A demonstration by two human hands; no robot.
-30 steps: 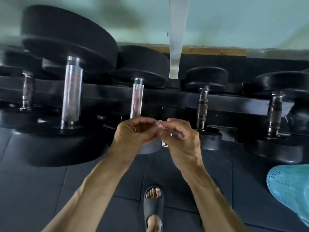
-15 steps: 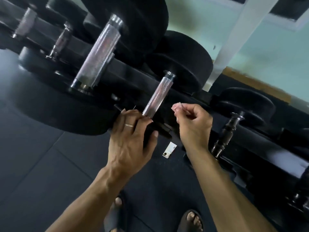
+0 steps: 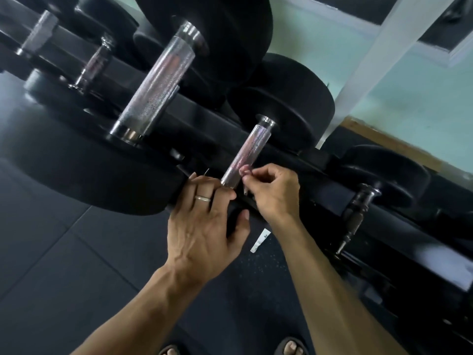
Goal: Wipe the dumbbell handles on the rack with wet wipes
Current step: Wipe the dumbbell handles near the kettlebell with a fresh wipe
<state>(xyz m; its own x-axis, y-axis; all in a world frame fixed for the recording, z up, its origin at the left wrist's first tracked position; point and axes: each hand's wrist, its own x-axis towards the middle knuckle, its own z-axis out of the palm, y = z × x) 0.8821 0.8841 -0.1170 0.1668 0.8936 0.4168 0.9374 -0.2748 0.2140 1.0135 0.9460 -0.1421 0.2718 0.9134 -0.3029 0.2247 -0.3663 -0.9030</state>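
- knurled dumbbell handle point(image 3: 245, 156) sits on the black rack point(image 3: 320, 160), tilted.
- left hand point(image 3: 204, 226) lies flat w/ straight fingers on the black weight head at the handle's near end; ring on one finger.
- right hand point(image 3: 271, 190) just right of the handle, fingertips pinching a small pinkish wipe point(image 3: 243, 172) against its lower part.
- small white wrapper point(image 3: 259, 240) on floor below the handle.

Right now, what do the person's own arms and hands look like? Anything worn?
Both forearms are bare, with no sleeves, gloves or watch in view. The left hand wears a plain silver-coloured band on one finger. The right hand shows no ring. Nails are short.
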